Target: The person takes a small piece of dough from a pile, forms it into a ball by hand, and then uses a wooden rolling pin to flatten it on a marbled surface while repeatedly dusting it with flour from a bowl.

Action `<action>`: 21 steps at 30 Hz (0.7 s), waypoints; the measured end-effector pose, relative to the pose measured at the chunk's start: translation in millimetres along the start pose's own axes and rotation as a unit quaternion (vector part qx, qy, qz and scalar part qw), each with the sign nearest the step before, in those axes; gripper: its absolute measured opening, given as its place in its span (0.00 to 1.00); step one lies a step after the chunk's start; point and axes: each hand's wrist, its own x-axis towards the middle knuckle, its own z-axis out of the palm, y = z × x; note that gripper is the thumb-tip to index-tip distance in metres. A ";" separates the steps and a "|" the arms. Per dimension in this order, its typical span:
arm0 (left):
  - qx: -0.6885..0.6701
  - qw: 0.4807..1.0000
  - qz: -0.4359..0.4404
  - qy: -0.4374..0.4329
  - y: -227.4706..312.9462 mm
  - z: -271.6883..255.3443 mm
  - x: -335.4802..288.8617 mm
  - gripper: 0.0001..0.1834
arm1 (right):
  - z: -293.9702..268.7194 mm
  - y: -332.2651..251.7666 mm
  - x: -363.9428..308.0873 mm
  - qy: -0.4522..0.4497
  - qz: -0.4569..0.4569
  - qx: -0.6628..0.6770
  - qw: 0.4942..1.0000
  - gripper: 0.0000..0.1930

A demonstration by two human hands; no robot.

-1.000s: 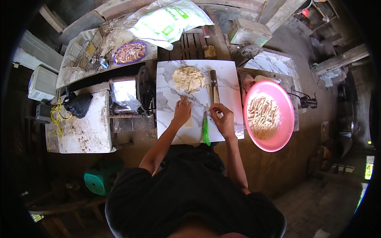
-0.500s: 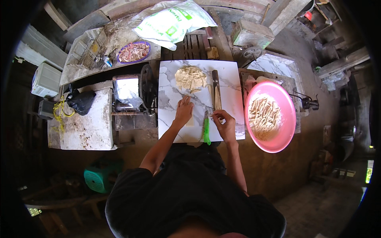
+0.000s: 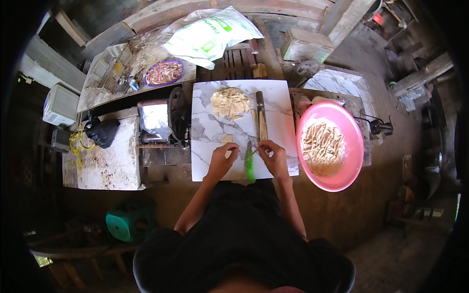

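Observation:
On a marble-patterned board [image 3: 205, 132], my right hand [image 3: 273, 158] pinches a small pale strip of dough [image 3: 254, 150] above a green-handled knife [image 3: 250, 168]. My left hand [image 3: 221, 160] is just off the board with fingers and thumb drawn together; whatever may be between them is too small to make out. A flat pale piece of dough [image 3: 227, 139] lies at its fingertips and partly under it. Farther back is a heap of dough pieces [image 3: 229, 102]. Right of the heap lies a dark and light wooden stick [image 3: 262, 115], with a thin dough strip along its left side.
At the right stands a pink basin [image 3: 354, 161] holding many floured dough strips. A machine with a dark wheel [image 3: 178, 113] borders the board's left. Behind are a purple-rimmed plate [image 3: 163, 73] and a white-green sack [image 3: 210, 39]. A black bag [image 3: 102, 131] rests on the left table.
My left hand has lifted from flat on the dough and come back toward me, its fingers curling in. My right hand has shifted slightly left, over the knife. The view has tilted slightly.

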 end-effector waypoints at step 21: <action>-0.182 0.983 0.040 -0.002 80.4 73.7 56.5 0.07 | -120.3 5.8 -8.5 0.133 -0.022 -0.057 0.989 0.05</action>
